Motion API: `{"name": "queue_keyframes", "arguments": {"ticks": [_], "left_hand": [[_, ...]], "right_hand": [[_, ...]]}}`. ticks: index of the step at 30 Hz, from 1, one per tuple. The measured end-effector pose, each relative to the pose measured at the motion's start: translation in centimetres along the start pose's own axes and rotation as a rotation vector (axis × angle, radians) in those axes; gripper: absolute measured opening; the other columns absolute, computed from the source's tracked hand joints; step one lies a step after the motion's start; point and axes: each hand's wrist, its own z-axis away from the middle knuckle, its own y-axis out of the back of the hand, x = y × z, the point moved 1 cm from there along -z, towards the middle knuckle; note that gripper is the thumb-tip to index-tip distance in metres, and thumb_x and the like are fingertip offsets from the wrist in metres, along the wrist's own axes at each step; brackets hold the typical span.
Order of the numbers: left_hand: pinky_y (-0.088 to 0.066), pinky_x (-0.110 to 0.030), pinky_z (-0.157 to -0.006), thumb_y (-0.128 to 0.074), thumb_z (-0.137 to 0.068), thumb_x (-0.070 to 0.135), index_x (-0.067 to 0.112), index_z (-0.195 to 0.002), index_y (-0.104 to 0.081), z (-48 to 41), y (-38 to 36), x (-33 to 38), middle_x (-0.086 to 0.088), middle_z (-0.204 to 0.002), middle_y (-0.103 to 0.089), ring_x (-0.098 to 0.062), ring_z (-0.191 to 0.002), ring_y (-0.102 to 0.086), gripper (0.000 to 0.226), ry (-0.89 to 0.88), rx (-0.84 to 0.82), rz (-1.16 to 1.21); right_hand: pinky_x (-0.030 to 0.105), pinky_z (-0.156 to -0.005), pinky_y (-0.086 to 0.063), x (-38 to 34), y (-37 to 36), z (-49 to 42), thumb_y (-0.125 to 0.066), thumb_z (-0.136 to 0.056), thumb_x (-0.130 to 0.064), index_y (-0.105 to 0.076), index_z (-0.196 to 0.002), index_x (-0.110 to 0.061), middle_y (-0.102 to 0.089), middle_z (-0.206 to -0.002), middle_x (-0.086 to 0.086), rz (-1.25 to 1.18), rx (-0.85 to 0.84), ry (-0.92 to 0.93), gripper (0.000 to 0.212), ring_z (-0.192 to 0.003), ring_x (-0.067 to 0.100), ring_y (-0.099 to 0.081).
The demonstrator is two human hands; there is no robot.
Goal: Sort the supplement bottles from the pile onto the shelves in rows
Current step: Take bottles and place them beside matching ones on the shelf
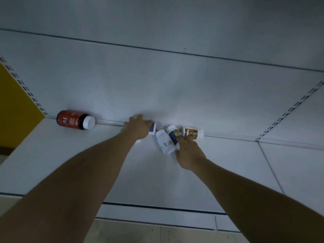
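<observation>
While your right hand (188,152) touches the dark-labelled bottle (173,135) (grip cannot be told) and your left hand (138,128) curls over the blue-labelled bottle (152,128), stand each upright. Align them along the rear rail (112,122), toward the toppled red bottle (72,121).

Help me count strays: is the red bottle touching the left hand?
Apart. The head view shows bare shelf between the lying red bottle and the left hand, which grips a blue-labelled bottle.

shop, white slotted shelving (175,172), bottles (74,121)
</observation>
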Motion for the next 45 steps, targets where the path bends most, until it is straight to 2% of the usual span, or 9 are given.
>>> {"name": "queue_keyframes", "arguments": {"ticks": [7,11,15,20,25,32,36,41,45], "left_hand": [[-0.037,-0.025,-0.044,-0.053,-0.086,0.053,0.013,-0.129,-0.035,-2.5,-1.8,-0.4,-0.014,-0.095,-0.055,-0.028,-0.062,-0.056,0.062,0.141,0.028,0.31],[-0.041,-0.026,-0.045,-0.067,-0.08,0.047,0.013,-0.122,-0.038,-2.6,-1.9,-0.8,-0.014,-0.096,-0.051,-0.03,-0.069,-0.056,0.061,0.099,0.051,0.351],[-0.05,-0.04,-0.08,-0.073,-0.078,0.03,0.011,-0.115,-0.047,-1.8,-1.8,-0.9,-0.017,-0.118,-0.039,-0.041,-0.098,-0.054,0.049,-0.052,0.212,0.319],[-0.043,-0.013,-0.055,-0.075,-0.073,0.006,0.026,-0.113,-0.048,2.3,2.4,0.4,-0.003,-0.116,-0.043,-0.019,-0.092,-0.055,0.052,-0.127,0.325,0.809],[-0.054,-0.023,-0.061,-0.059,-0.077,-0.015,0.022,-0.109,-0.05,13.3,5.9,3.3,-0.009,-0.106,-0.057,-0.018,-0.082,-0.064,0.05,-0.092,-0.138,1.421],[-0.054,-0.055,-0.072,-0.06,-0.06,0.0,0.033,-0.11,-0.061,26.3,8.7,7.6,-0.009,-0.111,-0.066,-0.031,-0.094,-0.066,0.059,-0.237,-0.748,1.591],[-0.055,-0.044,-0.073,-0.051,-0.07,0.001,0.029,-0.127,-0.053,31.9,10.7,12.8,-0.016,-0.113,-0.065,-0.036,-0.099,-0.06,0.063,-0.381,-0.952,1.539],[-0.056,-0.046,-0.069,-0.046,-0.074,0.015,0.034,-0.128,-0.051,38.1,12.9,19.5,-0.014,-0.107,-0.068,-0.033,-0.087,-0.068,0.058,-0.601,-1.047,1.423],[-0.055,-0.044,-0.063,-0.044,-0.077,0.022,0.032,-0.133,-0.047,42.9,12.7,25.4,-0.014,-0.106,-0.068,-0.033,-0.084,-0.067,0.056,-0.742,-1.055,1.375]], "right_hand": [[0.039,-0.092,-0.044,1.2,-1.1,-0.9,-0.045,-0.098,-0.026,-0.03,-0.144,-0.016,-0.033,-0.14,0.015,-0.077,0.144,0.016,0.05,-0.113,0.034,-0.05],[0.036,-0.089,-0.045,1.0,-1.0,-1.4,-0.05,-0.096,-0.031,-0.033,-0.14,-0.015,-0.036,-0.138,0.012,-0.182,0.144,-0.045,0.05,-0.11,0.035,-0.055],[0.03,-0.075,-0.043,0.7,-0.5,-1.6,-0.052,-0.094,-0.034,-0.039,-0.13,-0.019,-0.057,-0.119,0.01,-0.305,0.12,-0.167,0.041,-0.098,0.03,-0.058],[0.03,-0.071,-0.047,0.8,3.0,1.5,-0.06,-0.087,-0.015,-0.056,-0.104,-0.015,-0.063,-0.105,0.012,-0.893,0.255,-0.311,0.017,-0.084,0.023,-0.058],[0.025,-0.073,-0.055,-0.4,6.7,13.4,-0.063,-0.083,-0.003,-0.061,-0.111,-0.011,-0.07,-0.104,0.01,-1.681,0.132,-0.271,0.029,-0.092,0.02,-0.069],[0.033,-0.079,-0.054,-1.6,11.8,28.3,-0.075,-0.06,-0.008,-0.044,-0.12,-0.033,-0.062,-0.106,0.005,-1.432,0.525,-0.283,0.072,-0.095,0.024,-0.064],[0.027,-0.07,-0.055,-1.1,16.0,34.7,-0.071,-0.078,-0.003,-0.05,-0.113,-0.038,-0.061,-0.104,0.007,-1.397,0.729,-0.218,0.054,-0.096,0.03,-0.064],[0.03,-0.067,-0.055,1.2,20.9,41.2,-0.049,-0.084,-0.048,-0.053,-0.118,-0.028,-0.066,-0.105,0.01,-1.566,0.934,-0.192,0.039,-0.086,0.024,-0.069],[0.027,-0.058,-0.055,5.2,24.7,46.4,-0.038,-0.098,-0.037,-0.053,-0.12,-0.022,-0.065,-0.107,0.015,-1.576,1.024,-0.113,0.031,-0.082,0.025,-0.07]]}}
